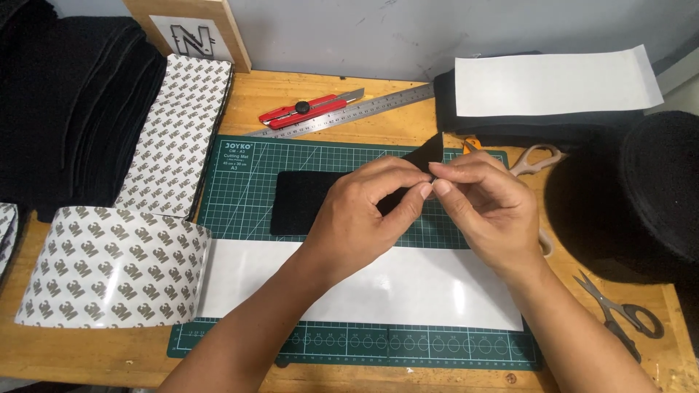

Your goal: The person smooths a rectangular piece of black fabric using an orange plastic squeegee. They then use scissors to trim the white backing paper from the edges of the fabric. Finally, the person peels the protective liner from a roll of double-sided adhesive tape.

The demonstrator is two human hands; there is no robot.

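Observation:
A black felt strip (306, 200) lies across a green cutting mat (244, 182), and its right corner is lifted up off the mat. My left hand (364, 218) and my right hand (484, 207) meet over that end, thumbs and forefingers pinching the lifted corner of the strip (426, 154) from both sides. A wide white backing sheet (408, 287) lies on the mat just below my hands, running left into a curled sheet of printed liner (109, 273).
A red utility knife (309, 109) and a steel ruler (349, 113) lie behind the mat. Stacks of black felt (73, 109) and printed liner sheets (178, 131) sit at left. A black felt roll (633, 196), two scissors (619, 313) and a white-topped stack (553, 84) are at right.

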